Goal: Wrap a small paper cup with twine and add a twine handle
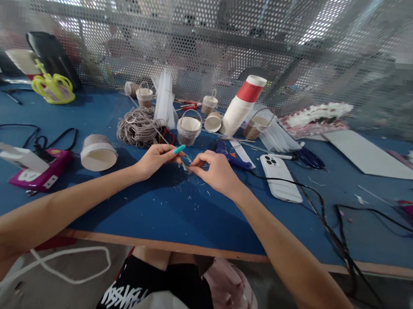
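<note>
My left hand (159, 158) is closed around a small teal-handled tool (179, 149), whose kind I cannot make out. Its rounded end sticks up past the fingers, and a pale tip points down toward the other hand. Close beside it, my right hand (214, 170) pinches thumb and forefinger together; what lies between them is too small to tell. Both hands are just above the blue table (146, 216), where thin pale scraps are scattered. Beyond the fingers stands a small paper-cup bucket (189, 131) with a looped handle, near a coil of grey cord (138, 127).
A blue glue gun (232, 156) and white phone (281, 177) lie to the right, with black cables (323, 213) trailing over the edge. Stacked cups (239, 112) lean behind. At left are an upturned cup (98, 153) and a purple power strip (46, 170). Perforated metal (206, 38) closes the back.
</note>
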Action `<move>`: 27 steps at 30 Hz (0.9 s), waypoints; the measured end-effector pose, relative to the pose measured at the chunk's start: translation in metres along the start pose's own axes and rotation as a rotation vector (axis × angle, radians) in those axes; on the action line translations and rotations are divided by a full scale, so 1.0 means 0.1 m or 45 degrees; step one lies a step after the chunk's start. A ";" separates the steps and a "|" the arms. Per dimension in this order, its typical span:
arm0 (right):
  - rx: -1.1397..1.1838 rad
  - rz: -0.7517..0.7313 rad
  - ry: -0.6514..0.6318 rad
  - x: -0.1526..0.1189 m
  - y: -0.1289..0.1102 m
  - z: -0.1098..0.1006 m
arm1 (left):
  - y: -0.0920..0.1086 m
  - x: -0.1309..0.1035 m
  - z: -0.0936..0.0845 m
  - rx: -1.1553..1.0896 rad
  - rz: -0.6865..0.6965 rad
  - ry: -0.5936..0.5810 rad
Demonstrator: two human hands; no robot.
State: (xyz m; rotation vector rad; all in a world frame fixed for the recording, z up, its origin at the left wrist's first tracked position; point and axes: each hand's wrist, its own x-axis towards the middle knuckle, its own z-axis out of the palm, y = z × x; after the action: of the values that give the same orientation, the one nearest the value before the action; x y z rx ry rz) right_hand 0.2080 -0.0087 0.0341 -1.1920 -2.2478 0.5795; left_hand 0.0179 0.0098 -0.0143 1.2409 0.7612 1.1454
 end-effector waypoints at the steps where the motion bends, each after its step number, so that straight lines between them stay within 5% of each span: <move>1: -0.111 -0.041 0.026 0.00 0.00 0.00 | 0.00 0.00 0.00 0.014 -0.001 0.000; 9: -0.564 -0.189 0.087 -0.02 0.00 0.03 | 0.03 0.00 -0.01 0.114 -0.031 0.009; 13: -0.210 -0.054 0.027 0.00 0.00 -0.01 | 0.02 0.01 -0.02 0.062 -0.016 -0.017; 19: 0.605 0.242 -0.498 0.08 0.15 -0.05 | 0.02 0.00 -0.02 0.073 -0.028 -0.071; 27: 0.784 0.321 -0.345 0.06 0.14 0.02 | 0.01 0.00 -0.01 0.088 -0.021 -0.096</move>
State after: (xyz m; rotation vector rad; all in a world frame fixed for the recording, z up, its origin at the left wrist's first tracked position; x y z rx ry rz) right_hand 0.2125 0.0033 0.0263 -1.1135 -1.8971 1.4817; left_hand 0.0166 0.0101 -0.0138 1.3261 0.7584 1.0603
